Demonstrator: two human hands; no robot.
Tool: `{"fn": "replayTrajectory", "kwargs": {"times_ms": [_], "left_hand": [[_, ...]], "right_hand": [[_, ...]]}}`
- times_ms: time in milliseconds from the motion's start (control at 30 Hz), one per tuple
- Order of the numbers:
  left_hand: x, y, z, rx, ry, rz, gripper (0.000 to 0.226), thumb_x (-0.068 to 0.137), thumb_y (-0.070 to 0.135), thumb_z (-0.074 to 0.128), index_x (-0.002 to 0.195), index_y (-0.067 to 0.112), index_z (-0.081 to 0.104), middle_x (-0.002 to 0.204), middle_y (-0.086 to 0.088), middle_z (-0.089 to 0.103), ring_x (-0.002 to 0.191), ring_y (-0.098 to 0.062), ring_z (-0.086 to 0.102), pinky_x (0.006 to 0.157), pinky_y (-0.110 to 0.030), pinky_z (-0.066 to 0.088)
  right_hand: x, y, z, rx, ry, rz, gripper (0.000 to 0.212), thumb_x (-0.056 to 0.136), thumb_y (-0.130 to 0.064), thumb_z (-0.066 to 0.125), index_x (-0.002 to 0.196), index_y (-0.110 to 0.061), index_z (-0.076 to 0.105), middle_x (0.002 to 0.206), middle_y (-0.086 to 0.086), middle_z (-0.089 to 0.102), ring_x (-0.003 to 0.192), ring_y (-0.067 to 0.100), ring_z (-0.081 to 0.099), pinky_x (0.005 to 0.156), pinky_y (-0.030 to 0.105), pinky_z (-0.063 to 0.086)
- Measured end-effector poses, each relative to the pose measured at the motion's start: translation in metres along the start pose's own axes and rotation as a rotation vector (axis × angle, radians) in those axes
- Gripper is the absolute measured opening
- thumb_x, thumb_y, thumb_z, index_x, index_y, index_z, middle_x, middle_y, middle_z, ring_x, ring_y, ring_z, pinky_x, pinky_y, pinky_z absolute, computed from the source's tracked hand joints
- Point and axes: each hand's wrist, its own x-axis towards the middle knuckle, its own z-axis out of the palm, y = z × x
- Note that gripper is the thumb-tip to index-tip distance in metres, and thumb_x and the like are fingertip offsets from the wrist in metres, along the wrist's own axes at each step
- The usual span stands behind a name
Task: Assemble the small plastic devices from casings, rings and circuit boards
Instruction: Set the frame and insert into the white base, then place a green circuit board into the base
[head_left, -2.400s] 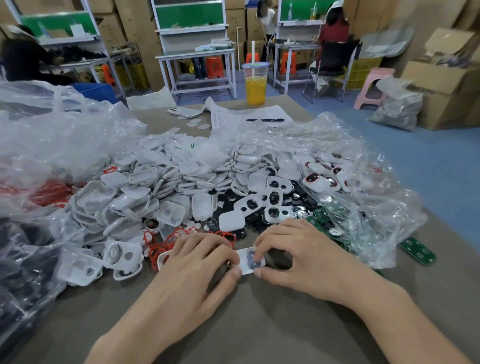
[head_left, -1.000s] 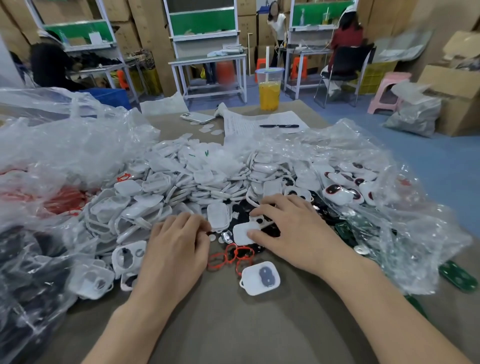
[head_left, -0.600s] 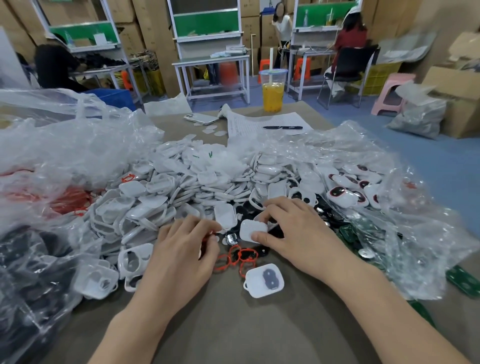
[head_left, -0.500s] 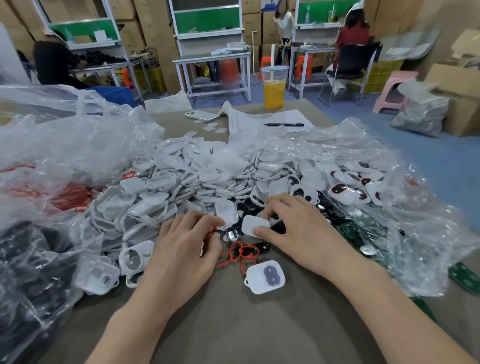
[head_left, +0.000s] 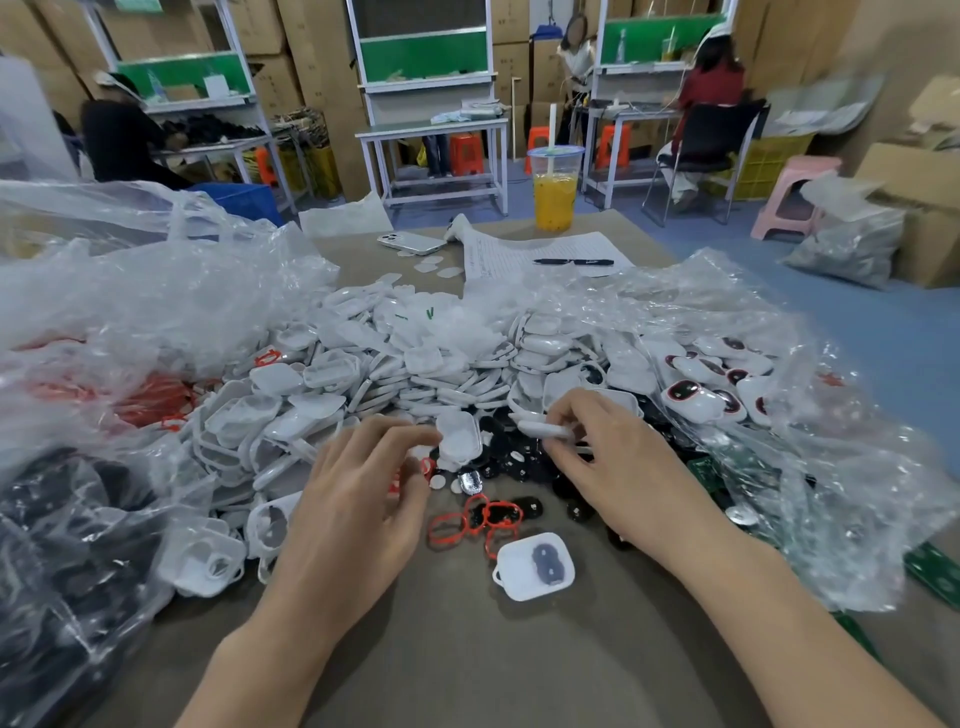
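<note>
My right hand pinches a white casing edge-on, just above the black parts. Fingers curled, my left hand is beside another white casing; a red ring shows between its fingers and thumb. Loose red rings lie on the table between my hands. A white casing with a dark insert lies alone near the front. A big heap of white casings spreads behind. Green circuit boards sit under plastic on the right.
Clear plastic bags crowd the left, one with red rings, one with dark parts. Finished devices lie on the right bag. At the far edge are a drink cup, a phone and papers with a pen.
Both hands left the white casing with the dark insert on the table and moved to the pile. My right hand picked up a white casing; my left hand closed over a red ring.
</note>
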Motion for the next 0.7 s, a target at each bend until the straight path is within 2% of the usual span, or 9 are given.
{"fn": "replayTrajectory", "kwargs": {"times_ms": [67, 133, 233, 333, 467, 700], "left_hand": [[-0.001, 0.002, 0.001, 0.008, -0.043, 0.032, 0.031, 0.089, 0.001, 0.066, 0.112, 0.022, 0.068, 0.106, 0.013, 0.062, 0.102, -0.015, 0.057, 0.093, -0.03, 0.04], [-0.003, 0.004, 0.003, -0.005, -0.072, 0.052, 0.034, 0.088, 0.001, 0.068, 0.115, 0.022, 0.067, 0.104, 0.014, 0.063, 0.101, -0.015, 0.058, 0.092, -0.031, 0.041], [-0.002, 0.006, 0.003, -0.027, -0.077, 0.056, 0.034, 0.09, 0.012, 0.059, 0.122, 0.023, 0.064, 0.106, 0.016, 0.062, 0.103, -0.013, 0.058, 0.093, -0.031, 0.042], [-0.001, 0.004, 0.002, -0.04, -0.06, 0.039, 0.034, 0.09, 0.01, 0.059, 0.122, 0.021, 0.064, 0.104, 0.013, 0.063, 0.103, -0.011, 0.057, 0.094, -0.031, 0.041], [-0.001, 0.004, 0.003, -0.065, -0.056, -0.001, 0.039, 0.089, -0.002, 0.068, 0.121, 0.021, 0.065, 0.104, 0.013, 0.063, 0.104, -0.008, 0.054, 0.095, -0.03, 0.041], [-0.005, 0.003, 0.002, -0.136, -0.051, -0.06, 0.038, 0.091, 0.004, 0.063, 0.117, 0.031, 0.063, 0.105, 0.024, 0.058, 0.106, -0.007, 0.055, 0.094, -0.032, 0.043]], "right_hand": [[0.001, 0.0, 0.0, -0.029, -0.019, -0.011, 0.011, 0.1, -0.026, 0.055, 0.102, -0.034, 0.047, 0.105, -0.012, 0.056, 0.092, 0.013, 0.054, 0.077, 0.027, 0.041], [0.0, 0.001, 0.0, -0.03, -0.091, -0.014, 0.013, 0.1, -0.027, 0.055, 0.11, -0.035, 0.054, 0.111, -0.016, 0.055, 0.101, 0.01, 0.051, 0.086, 0.026, 0.04], [-0.003, -0.001, -0.002, -0.024, -0.158, -0.033, 0.024, 0.099, -0.047, 0.051, 0.121, -0.041, 0.058, 0.12, -0.023, 0.055, 0.114, 0.006, 0.048, 0.099, 0.028, 0.038], [-0.003, -0.006, -0.007, 0.034, -0.113, -0.04, 0.036, 0.097, -0.058, 0.043, 0.125, -0.044, 0.059, 0.124, -0.024, 0.055, 0.118, 0.004, 0.048, 0.102, 0.028, 0.038], [-0.006, -0.008, -0.012, -0.015, 0.055, -0.015, 0.032, 0.101, -0.043, 0.043, 0.123, -0.033, 0.063, 0.124, -0.016, 0.06, 0.114, 0.01, 0.051, 0.102, 0.031, 0.038], [-0.038, -0.004, -0.01, -0.179, 0.263, 0.1, 0.024, 0.099, -0.024, 0.05, 0.114, -0.026, 0.068, 0.109, -0.008, 0.066, 0.104, 0.018, 0.055, 0.094, 0.037, 0.046]]}}
